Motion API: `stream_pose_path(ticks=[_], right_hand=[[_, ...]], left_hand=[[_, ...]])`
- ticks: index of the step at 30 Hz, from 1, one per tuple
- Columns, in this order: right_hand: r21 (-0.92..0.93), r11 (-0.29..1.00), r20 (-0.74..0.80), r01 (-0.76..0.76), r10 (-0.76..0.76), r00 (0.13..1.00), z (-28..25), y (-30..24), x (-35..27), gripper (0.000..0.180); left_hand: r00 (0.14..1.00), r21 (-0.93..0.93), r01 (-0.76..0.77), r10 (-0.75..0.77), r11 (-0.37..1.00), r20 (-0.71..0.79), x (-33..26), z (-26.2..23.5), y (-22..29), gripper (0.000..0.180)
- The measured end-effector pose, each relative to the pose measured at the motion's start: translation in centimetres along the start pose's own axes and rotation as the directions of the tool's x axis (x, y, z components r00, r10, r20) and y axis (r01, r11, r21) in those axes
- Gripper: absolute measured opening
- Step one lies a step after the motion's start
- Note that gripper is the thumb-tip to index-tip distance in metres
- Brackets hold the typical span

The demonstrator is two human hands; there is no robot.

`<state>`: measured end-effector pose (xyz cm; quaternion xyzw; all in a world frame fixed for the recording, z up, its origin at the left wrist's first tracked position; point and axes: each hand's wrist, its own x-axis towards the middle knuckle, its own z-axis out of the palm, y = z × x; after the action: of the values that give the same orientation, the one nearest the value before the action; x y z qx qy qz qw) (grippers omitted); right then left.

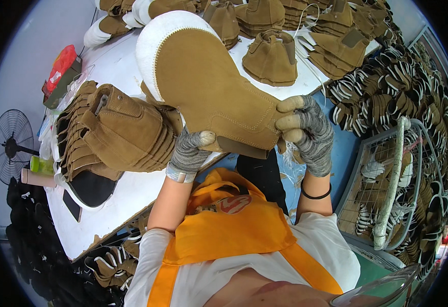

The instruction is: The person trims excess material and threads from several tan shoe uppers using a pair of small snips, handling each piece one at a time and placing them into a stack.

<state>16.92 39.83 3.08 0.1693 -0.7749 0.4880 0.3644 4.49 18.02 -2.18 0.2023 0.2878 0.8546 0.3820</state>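
L hand (187, 152) & R hand (312, 135) apart, each pinching boot upper (208, 77), held up over table (137, 192); if L grip slackens, it could prob. droop & knock adj. stack (126, 128).

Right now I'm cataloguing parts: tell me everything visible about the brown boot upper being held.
The brown boot upper looks like suede, with a white band stitched around its rounded far end. Pale stitching patterns its near end, where a darker strip shows at the edge. It is held up, partly over the white table, broad face toward the camera, slanting toward lower right. The left hand grips its lower edge; the right hand pinches its right end.
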Motion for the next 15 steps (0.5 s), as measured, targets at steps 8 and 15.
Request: stream_pose_path(ticks=[8, 15], right_hand=[[-0.298, 0.916, -0.290, -0.269, 0.181, 0.940, 0.7, 0.6, -0.4, 0.015], [0.065, 0.896, -0.303, -0.440, 0.438, 0.847, 1.2, -0.6, 1.2, 0.033]], left_hand=[[1.000, 0.237, 0.016, -0.014, 0.971, -0.009, 0.0, -1.1, 0.0, 0.072], [0.996, -0.080, 0.085, -0.084, 0.993, 0.011, 0.6, 1.1, -0.3, 0.072]])
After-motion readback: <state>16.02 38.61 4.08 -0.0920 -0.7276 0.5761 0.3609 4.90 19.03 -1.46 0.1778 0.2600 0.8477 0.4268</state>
